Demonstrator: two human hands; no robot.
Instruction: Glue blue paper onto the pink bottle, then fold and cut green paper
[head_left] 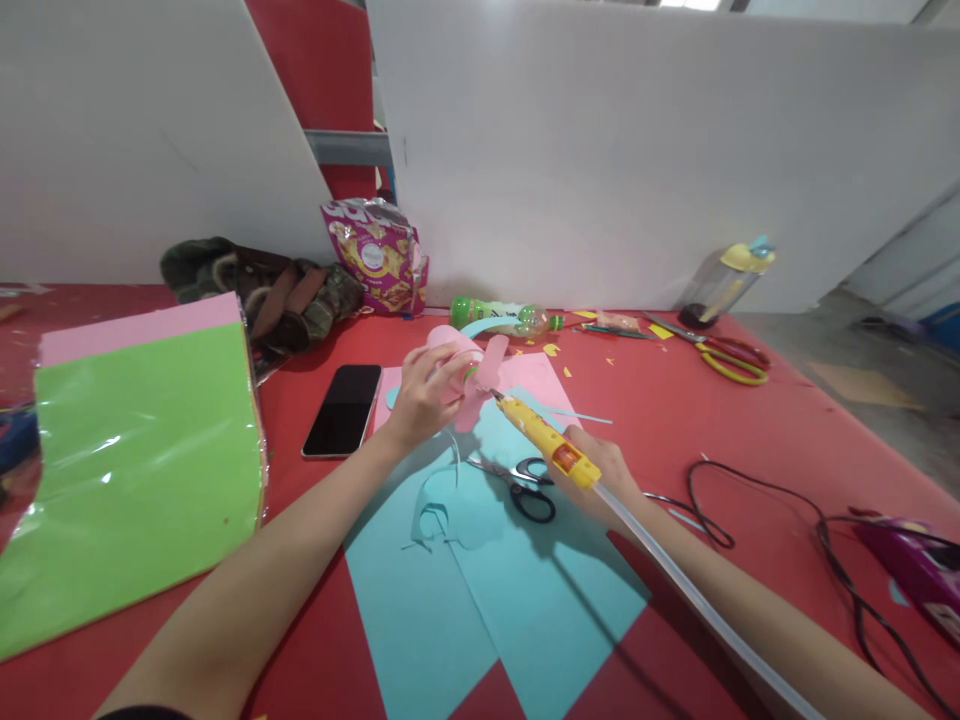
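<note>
Left grip (429,392) is holding a pink paper piece (489,370), which is sitting just beyond the black-handled scissors (516,474). Right grip (606,460), to the right of the scissors, is holding a yellow glue gun (549,438); its nozzle is pointing at the paper piece, contact being too small to confirm. Light-blue sheets (420,620) are lying under the scissors. A smartphone (343,410) is lying left of the scissors, a plastic bottle (510,311) well beyond them.

The glue gun (546,438) is over paper sheets (427,620) on the counter (810,430), scissors (516,474) lying on them, phone (343,410) left, bottle (506,317) far behind.
</note>
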